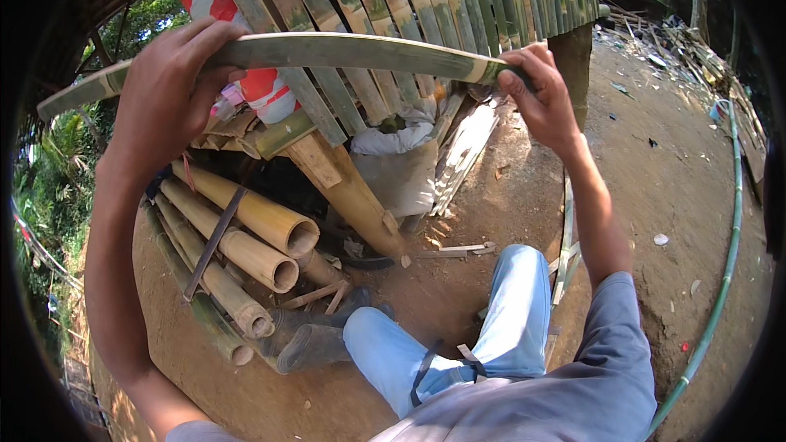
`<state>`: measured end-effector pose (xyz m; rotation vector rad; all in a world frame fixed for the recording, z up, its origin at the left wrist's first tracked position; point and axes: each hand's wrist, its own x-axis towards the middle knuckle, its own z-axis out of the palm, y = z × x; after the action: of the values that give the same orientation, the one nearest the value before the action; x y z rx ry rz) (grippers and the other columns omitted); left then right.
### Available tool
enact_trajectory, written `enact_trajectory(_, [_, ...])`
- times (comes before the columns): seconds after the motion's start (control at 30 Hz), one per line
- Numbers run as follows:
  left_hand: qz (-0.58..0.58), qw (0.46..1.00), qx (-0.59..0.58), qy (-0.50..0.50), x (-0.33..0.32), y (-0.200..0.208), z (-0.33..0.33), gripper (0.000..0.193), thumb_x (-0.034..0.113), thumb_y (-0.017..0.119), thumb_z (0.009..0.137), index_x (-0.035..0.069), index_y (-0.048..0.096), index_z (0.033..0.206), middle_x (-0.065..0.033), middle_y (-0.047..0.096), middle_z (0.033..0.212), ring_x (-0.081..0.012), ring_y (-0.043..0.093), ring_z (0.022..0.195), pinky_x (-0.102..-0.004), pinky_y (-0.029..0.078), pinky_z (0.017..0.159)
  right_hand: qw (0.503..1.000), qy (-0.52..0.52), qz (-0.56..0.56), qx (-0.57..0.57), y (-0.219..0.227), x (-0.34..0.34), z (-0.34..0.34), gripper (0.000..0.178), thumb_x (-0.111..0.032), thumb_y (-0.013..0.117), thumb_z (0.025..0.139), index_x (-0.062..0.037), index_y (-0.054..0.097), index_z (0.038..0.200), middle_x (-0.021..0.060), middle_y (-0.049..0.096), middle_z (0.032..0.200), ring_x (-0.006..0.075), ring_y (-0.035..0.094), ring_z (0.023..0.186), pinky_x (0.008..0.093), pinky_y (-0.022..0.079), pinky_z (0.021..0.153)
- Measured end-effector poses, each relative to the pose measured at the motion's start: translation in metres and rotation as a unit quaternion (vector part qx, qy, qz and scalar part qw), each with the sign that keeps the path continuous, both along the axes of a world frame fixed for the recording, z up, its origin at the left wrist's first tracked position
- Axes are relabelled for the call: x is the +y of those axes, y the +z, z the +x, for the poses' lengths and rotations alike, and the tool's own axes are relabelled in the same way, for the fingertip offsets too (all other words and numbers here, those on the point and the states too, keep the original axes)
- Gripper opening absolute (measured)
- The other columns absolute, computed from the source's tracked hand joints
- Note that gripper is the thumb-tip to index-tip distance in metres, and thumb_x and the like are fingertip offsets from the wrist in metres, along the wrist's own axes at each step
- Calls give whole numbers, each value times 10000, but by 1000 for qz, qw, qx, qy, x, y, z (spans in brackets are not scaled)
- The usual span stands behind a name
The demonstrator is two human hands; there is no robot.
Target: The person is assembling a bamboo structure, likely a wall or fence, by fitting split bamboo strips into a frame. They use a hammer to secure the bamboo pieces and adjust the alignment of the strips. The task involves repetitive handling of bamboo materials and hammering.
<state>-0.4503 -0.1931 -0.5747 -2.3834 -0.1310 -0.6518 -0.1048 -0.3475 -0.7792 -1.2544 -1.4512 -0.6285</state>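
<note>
A long green bamboo strip spans the view in front of me at raised height, its pale cut edge upward. My left hand is closed round it left of the middle, and the strip's end sticks out beyond that hand to the left. Near its other end, my right hand grips the strip between thumb and fingers. Behind the strip stands a slatted bamboo platform with its slats side by side.
Cut bamboo poles lie stacked at the left, a dark flat bar across them. Beside a bamboo post are dark rubber boots and a pale sack. A long green pole lies on the dirt at the right.
</note>
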Motion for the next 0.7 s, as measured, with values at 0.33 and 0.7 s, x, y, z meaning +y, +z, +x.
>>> enact_trajectory(0.33, [-467, 793, -348, -178, 47, 14, -27, 330, 252, 697, 942, 37, 658, 1189, -64, 716, 1012, -113, 663, 860, -275, 540, 770, 979, 109, 107, 138, 48, 32, -51, 378, -257, 630, 971, -73, 561, 1294, 79, 582, 1256, 185, 557, 1093, 345, 458, 923])
enact_trajectory(0.7, [-604, 661, -379, -235, 93, -10, -5, 259, 213, 611, 987, 18, 652, 1153, -97, 725, 1048, -188, 721, 881, -346, 605, 761, 849, 386, -254, 257, -68, 139, -170, 513, -318, 552, 1021, -11, 451, 1420, 170, 560, 1333, 251, 582, 1195, 366, 462, 1005])
